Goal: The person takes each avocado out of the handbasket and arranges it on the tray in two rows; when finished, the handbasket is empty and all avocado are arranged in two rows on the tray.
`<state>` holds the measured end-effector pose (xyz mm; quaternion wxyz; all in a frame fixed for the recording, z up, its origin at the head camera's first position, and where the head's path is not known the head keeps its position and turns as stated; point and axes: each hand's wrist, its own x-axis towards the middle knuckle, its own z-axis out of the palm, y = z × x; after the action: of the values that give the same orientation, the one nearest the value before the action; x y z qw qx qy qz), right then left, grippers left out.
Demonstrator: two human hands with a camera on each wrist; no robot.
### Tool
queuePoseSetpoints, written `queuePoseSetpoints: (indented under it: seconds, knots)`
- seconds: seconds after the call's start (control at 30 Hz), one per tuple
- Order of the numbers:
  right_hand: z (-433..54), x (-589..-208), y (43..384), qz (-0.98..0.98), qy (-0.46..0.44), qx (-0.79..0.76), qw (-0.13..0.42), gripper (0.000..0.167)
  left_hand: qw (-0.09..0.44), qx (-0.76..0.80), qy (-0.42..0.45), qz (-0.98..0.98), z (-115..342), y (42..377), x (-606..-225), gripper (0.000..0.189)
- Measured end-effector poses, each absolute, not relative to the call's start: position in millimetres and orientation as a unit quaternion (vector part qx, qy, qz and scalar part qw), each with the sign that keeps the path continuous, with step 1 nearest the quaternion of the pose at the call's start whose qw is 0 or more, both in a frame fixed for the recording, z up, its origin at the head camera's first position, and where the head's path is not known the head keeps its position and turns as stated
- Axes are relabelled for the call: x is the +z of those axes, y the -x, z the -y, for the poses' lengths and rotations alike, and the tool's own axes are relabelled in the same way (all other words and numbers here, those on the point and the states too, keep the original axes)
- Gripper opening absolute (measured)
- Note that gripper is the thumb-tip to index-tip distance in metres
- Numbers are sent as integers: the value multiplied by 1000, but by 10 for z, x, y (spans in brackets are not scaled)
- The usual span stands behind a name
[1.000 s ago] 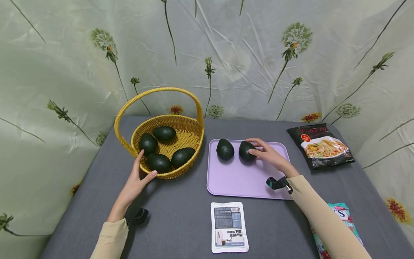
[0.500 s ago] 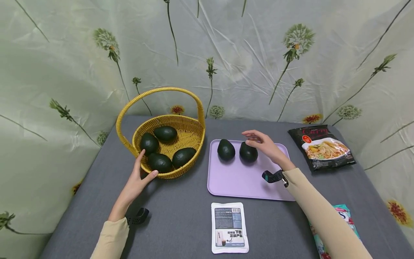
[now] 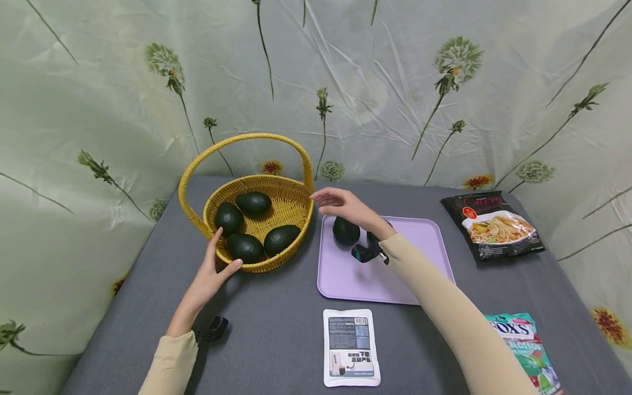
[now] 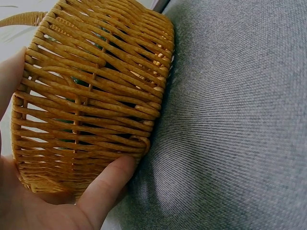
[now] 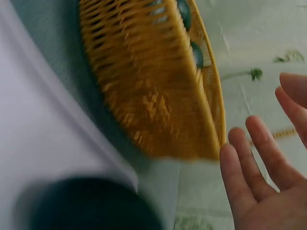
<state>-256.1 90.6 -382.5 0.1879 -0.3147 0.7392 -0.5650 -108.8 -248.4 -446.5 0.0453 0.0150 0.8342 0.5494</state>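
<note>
My left hand (image 3: 208, 278) holds the near-left side of a yellow wicker basket (image 3: 291, 200), thumb at the rim. In the left wrist view, another finger (image 4: 112, 179) presses low on the woven wall, near the tabletop. Several dark green avocados (image 3: 280, 240) lie inside. My right hand (image 3: 345, 206) is in the air at the basket's right rim, fingers loosely extended and holding nothing. Below it on a lilac tray (image 3: 340, 282) sit two avocados; the left one (image 3: 345, 231) shows well, while the right one is mostly hidden behind my wrist.
A white pouch (image 3: 351, 348) lies in front of the tray. At the back right is a black noodle packet (image 3: 494, 226). A teal candy bag (image 3: 533, 351) lies at the front right, partly under my sleeve. A floral curtain (image 3: 375, 109) hangs behind the table.
My right hand has let go of the right avocado on the tray, lifted off and swung left to the basket's rim. My left hand has stayed at the basket.
</note>
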Motion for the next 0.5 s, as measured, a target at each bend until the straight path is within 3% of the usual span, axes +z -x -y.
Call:
queuePoseSetpoints:
  seconds: [0.5]
  knots:
    - [-49,-3763,2768,-680,401,-479,384,36,46,553,-12,-832,2485,1100,-4474,87]
